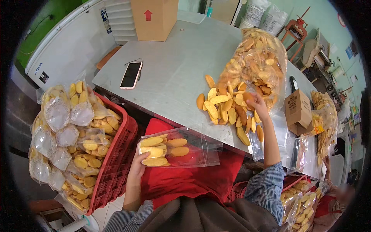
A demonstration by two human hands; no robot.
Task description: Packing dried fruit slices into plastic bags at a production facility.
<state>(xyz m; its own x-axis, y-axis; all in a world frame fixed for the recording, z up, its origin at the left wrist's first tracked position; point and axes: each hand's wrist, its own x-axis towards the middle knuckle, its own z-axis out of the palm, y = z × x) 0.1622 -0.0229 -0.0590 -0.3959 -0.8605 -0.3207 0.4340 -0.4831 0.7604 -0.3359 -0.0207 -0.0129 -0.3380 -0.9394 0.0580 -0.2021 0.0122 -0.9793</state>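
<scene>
My left hand (139,162) grips the filled end of a clear plastic bag (203,149) over the red apron (191,179). Inside the bag lie several long, flat yellow-brown biscuits or rusks (152,152). At the right, my right hand (256,103) reaches into a heap of the same pieces (223,107) on the metal table, and its fingers close on a browner one. Behind that heap, a large clear sack (261,58) full of pieces lies with its mouth towards me. Flat clear bags (256,148) lie partly under my right forearm.
A phone (131,75) and a tall cardboard carton (155,20) stand or lie on the metal table (174,72). At the left, a red crate (116,150) holds filled bags. A small open box (298,110) is at the right. A co-worker (333,200) is at the lower right.
</scene>
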